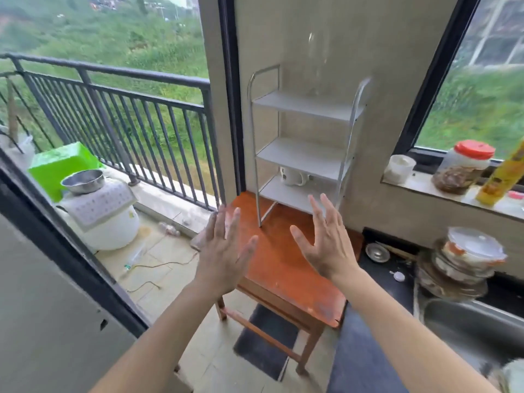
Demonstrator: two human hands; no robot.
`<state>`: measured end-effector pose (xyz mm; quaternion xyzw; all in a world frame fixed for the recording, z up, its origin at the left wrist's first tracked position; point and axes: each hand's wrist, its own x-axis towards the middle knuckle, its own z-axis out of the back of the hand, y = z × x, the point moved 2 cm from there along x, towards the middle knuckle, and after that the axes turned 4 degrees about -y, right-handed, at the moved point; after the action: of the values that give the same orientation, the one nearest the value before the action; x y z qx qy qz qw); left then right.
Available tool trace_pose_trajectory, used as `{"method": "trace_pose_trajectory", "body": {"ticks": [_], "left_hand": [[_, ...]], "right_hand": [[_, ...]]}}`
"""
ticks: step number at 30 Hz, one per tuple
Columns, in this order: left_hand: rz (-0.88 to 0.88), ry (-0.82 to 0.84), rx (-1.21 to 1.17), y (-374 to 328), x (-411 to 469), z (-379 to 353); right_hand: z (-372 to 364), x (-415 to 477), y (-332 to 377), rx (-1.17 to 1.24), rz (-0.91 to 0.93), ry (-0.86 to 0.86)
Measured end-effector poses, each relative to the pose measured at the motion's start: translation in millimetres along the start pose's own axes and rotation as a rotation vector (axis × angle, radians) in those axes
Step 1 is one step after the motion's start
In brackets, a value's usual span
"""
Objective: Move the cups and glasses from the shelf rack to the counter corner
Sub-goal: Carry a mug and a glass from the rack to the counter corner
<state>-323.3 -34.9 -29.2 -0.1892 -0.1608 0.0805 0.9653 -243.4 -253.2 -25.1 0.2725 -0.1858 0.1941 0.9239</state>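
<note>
A white three-tier shelf rack [304,107] stands on an orange wooden table [286,268] against the wall. A white mug [292,175] sits on the rack's lowest shelf. On the top shelf stands a tall clear glass [319,66], faint and blurred. The middle shelf looks bare. My left hand [224,251] and my right hand [326,242] are held up in front of the table, fingers spread, palms facing each other, holding nothing. Both hands are short of the rack and touch nothing.
A dark counter [397,268] to the right holds a small metal dish [377,253], a stack of plates and bowls [465,262] and a sink [476,327]. Jars and a yellow bottle [502,177] line the window sill. A balcony door stands open on the left.
</note>
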Motion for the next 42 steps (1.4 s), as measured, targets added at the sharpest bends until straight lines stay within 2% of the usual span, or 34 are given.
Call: {"method": "trace_pose_trajectory", "body": {"ticks": [3, 9, 18, 24, 29, 37, 42], "left_hand": [[-0.06, 0.118, -0.025, 21, 39, -24], [-0.172, 0.181, -0.038, 47, 101, -95], [-0.287, 0.277, -0.058, 33, 188, -161], [-0.361, 0.391, 0.07, 34, 240, -205], [-0.416, 0.429, 0.082, 36, 264, -232], [-0.557, 0.343, 0.084, 48, 273, -234], [-0.567, 0.358, 0.06, 46, 278, -231]], "right_hand": [[-34, 13, -3, 0.007, -0.114, 0.054], [-89, 37, -22, 0.072, -0.331, 0.108], [-129, 88, -67, 0.161, -0.491, 0.116], [-153, 139, -103, 0.244, -0.556, 0.124], [-173, 172, -118, 0.288, -0.584, 0.084], [-185, 194, -127, 0.408, -0.706, -0.015], [-184, 206, -125, 0.367, -0.714, -0.016]]}}
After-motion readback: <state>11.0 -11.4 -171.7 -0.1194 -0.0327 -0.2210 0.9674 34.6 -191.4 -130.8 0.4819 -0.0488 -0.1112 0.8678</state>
